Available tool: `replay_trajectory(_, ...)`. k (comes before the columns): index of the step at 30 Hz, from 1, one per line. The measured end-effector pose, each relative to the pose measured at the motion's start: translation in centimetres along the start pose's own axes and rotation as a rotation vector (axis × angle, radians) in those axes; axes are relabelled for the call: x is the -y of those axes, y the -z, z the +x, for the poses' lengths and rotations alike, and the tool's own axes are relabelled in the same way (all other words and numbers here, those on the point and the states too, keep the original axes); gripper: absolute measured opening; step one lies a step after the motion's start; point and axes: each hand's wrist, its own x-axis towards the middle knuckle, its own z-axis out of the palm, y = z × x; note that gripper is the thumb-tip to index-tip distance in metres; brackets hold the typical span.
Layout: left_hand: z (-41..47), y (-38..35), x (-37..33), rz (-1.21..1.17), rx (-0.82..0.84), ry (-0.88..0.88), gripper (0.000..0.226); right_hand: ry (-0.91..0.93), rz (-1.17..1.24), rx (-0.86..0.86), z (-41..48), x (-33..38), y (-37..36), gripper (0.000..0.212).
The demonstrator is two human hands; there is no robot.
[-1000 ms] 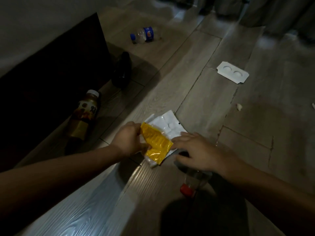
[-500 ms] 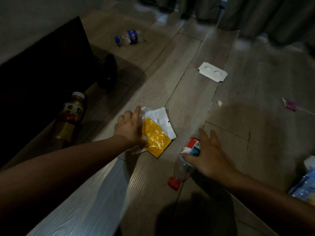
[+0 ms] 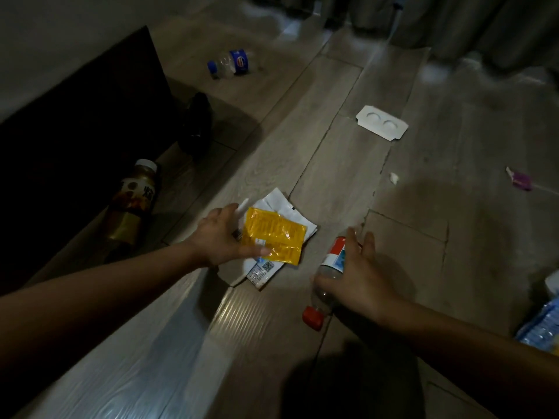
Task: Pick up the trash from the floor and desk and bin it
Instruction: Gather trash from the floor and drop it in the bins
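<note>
Left hand: the left hand reaches in from the lower left and pinches a yellow plastic packet, thumb pressed on its top face and fingers behind its far edge.
White wrappers: crumpled white printed wrappers sit under the packet in the same grasp, sticking out beyond it at the far and near ends. Whether the bundle touches the floor cannot be told.
Right hand: the right hand lies over a clear plastic bottle with a red cap. Its fingers are stretched out and spread along the red, white and blue label, and its thumb crosses the clear shoulder; no closed grip shows.
Bottle: it lies on its side on the grey wood-plank floor, just right of the packet, cap end pointing toward the camera.
Other trash, left: a brown drink bottle with a white cap lies against a dark low cabinet. Beyond it is a black object too dim to identify.
Other trash, far: a clear bottle with a blue cap and blue label lies on its side.
Other trash, right: a white moulded tray with two round hollows, a small white scrap and a purple item on a thin stick lie well apart from each other.
Right edge: a blue plastic pack is cut off by the frame.
</note>
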Motion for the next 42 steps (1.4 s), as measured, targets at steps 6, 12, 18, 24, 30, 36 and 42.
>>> replay_trajectory(6,-1.5,0.3,2.6,0.043,0.095,-0.084,0.142,0.017,-0.035,0.005,-0.1,0.3,0.2,0.123)
replay_trajectory(12,-2.6,-1.0,2.1,0.148,-0.249,-0.274,0.106,0.035,-0.068,0.007,-0.4,0.5,0.5,0.120)
replay_trajectory(18,-3.0,-1.2,1.2,0.354,-0.228,-0.315,0.052,0.046,-0.100,0.005,-0.8,0.5,0.8,0.118)
replay_trajectory(24,-3.0,-0.9,1.3,0.335,-0.248,-0.391,0.043,0.059,-0.044,0.035,-0.8,0.4,1.0,0.117)
replay_trajectory(30,-3.0,-0.9,1.1,0.485,-0.130,-0.320,0.046,0.081,-0.022,0.037,-1.0,0.4,1.1,0.117)
replay_trajectory(36,-3.2,0.6,-0.3,0.272,-0.211,-0.294,0.021,0.087,0.010,0.046,-1.0,0.3,1.0,0.116)
replay_trajectory(42,-1.3,0.7,-3.8,-0.074,-0.170,-0.090,0.027,0.099,-0.015,0.039,-0.8,0.4,0.7,0.117)
